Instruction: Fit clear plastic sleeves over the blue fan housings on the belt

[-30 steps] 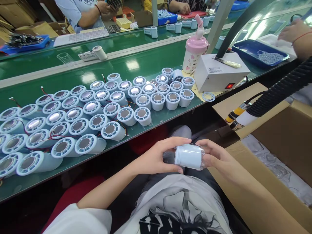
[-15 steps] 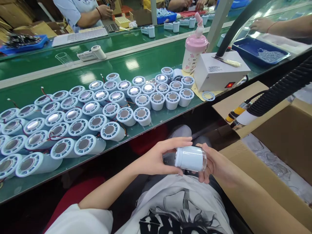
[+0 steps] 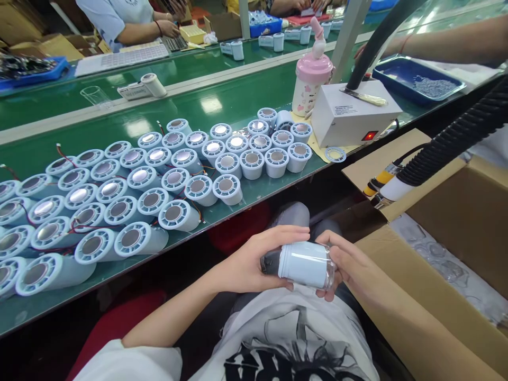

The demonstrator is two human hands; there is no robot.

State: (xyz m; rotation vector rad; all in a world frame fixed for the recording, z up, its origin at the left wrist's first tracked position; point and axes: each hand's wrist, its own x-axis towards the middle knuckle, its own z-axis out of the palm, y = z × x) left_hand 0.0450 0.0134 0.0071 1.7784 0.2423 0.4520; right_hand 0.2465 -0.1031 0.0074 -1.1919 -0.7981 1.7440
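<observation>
Above my lap, a light blue cylindrical housing (image 3: 304,262) lies on its side between my hands. My left hand (image 3: 254,259) wraps round its left end, where a black part (image 3: 272,262) shows in the palm. Fingers of my right hand (image 3: 344,260) grip the other end, where a clear plastic cover (image 3: 330,270) sits around the housing. How far the cover reaches along the housing is hard to see. Beyond my left hand, rows of similar light blue cylinders (image 3: 172,213) with round metallic discs stand or lean on the green bench (image 3: 234,217), some with thin wires.
An open cardboard box (image 3: 432,296) with clear plastic pieces stands at right, below a black ribbed hose (image 3: 448,143). A white device (image 3: 353,116) with a lit red switch, a pink-lidded bottle (image 3: 311,79) and a blue tray (image 3: 416,79) sit on the bench. Co-workers' hands show across the bench.
The view has shifted slightly, so the bench things sit a little further left. Both hands keep hold of the housing, which is tilted slightly more. A co-worker's arm at upper right has moved left.
</observation>
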